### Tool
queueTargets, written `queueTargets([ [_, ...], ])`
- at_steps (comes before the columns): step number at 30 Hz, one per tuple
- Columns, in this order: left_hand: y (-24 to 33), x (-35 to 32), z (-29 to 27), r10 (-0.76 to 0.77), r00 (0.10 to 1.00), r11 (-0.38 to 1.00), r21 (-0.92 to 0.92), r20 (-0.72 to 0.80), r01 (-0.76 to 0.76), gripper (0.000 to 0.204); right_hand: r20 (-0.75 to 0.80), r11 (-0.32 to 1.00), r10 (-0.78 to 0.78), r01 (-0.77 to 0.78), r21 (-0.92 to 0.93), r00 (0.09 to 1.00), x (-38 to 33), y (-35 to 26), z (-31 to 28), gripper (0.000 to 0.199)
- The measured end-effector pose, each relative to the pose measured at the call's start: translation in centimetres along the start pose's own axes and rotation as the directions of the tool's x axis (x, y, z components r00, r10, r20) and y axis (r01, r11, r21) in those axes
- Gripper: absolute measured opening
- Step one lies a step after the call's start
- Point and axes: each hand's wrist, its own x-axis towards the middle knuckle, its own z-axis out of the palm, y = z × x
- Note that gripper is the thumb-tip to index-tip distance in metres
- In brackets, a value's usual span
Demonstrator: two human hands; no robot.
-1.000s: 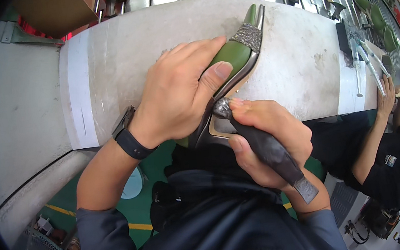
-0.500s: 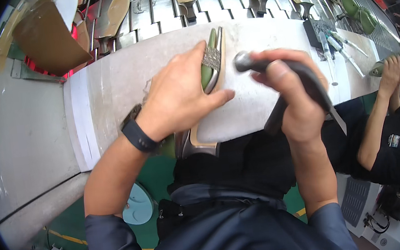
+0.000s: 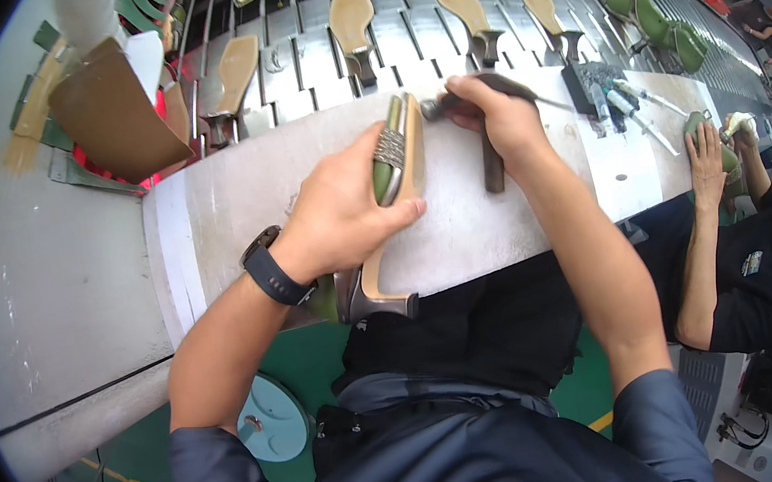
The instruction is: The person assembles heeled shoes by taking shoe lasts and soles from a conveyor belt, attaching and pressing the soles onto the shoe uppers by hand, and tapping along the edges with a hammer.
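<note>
My left hand (image 3: 333, 204) is wrapped round a green high-heeled shoe (image 3: 413, 161), which lies on its side on the pale bench. Its tan sole faces right, and a braided band crosses the front part. The heel sticks out past the near edge of the bench, below my wrist. My right hand (image 3: 505, 125) grips a dark hammer (image 3: 493, 168). The hammer's round metal face is close beside the sole near the toe; whether they touch I cannot tell.
Tan soles with heels (image 3: 352, 28) stand on the metal conveyor (image 3: 311, 62) beyond the bench. A cardboard box (image 3: 115, 110) is at far left. Syringes (image 3: 646, 118) lie beside a dark box (image 3: 585, 91). At right, a co-worker's hands (image 3: 706, 158) handle a green shoe.
My right hand has swung the hammer left and away from me, bringing its round face close to the sole. My left hand keeps hold of the shoe. The view has shifted slightly.
</note>
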Motion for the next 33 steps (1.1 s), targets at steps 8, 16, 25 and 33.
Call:
queueTargets([
  [8,6.2,-0.9,-5.8,0.357,0.867,0.882,-0.179,-0.349,-0.436,0.078,0.007,0.99,-0.138,0.137,0.026,0.99,-8.1,-0.6,-1.2,0.018],
  [16,9.0,-2.0,-1.3,0.292,0.843,0.903,-0.159,-0.452,-0.398,0.075,0.312,0.634,-0.756,0.763,0.127,0.576,-18.7,-10.4,-0.2,0.032],
  [25,9.2,-3.0,-0.5,0.366,0.798,0.9,-0.036,-0.478,-0.434,0.069,0.32,0.81,-0.495,0.562,-0.167,0.808,-20.0,-14.4,1.0,0.045],
  [33,8.8,-6.0,1.7,0.498,0.73,0.854,0.121,-0.468,-0.505,0.078,0.34,0.908,-0.302,0.378,-0.182,0.89,-20.2,-15.3,0.8,0.042],
])
